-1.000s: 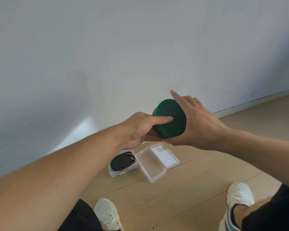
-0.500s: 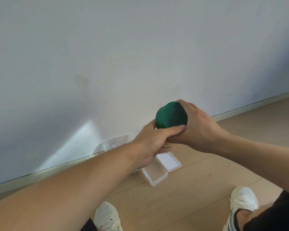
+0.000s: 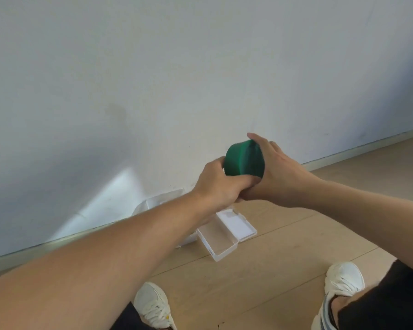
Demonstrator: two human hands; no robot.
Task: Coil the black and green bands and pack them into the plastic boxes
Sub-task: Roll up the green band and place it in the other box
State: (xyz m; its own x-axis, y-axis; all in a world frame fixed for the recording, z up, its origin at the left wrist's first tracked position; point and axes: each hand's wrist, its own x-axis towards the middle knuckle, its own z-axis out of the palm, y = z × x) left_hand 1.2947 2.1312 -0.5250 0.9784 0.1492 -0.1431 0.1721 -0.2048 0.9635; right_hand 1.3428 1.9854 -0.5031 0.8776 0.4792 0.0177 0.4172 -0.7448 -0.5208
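Observation:
A thick coil of green band (image 3: 243, 160) is held up in front of the wall, between both hands. My left hand (image 3: 221, 184) grips it from the left and below, fingers curled under it. My right hand (image 3: 279, 170) wraps the coil's right side, with a fingertip over its top edge. Below on the floor lies an open clear plastic box (image 3: 221, 239) with its lid folded out to the right. A second plastic box (image 3: 157, 203) sits behind my left forearm, mostly hidden; the black band is not visible.
A white wall with a baseboard (image 3: 358, 148) runs close behind the boxes. The floor is light wood planks (image 3: 272, 270). My two white shoes (image 3: 153, 306) (image 3: 341, 284) stand at the bottom of the view.
My left hand has shifted from pressing a finger on the coil's face to gripping under its left side. The view tilted up, and my forearm now covers the box with the black band.

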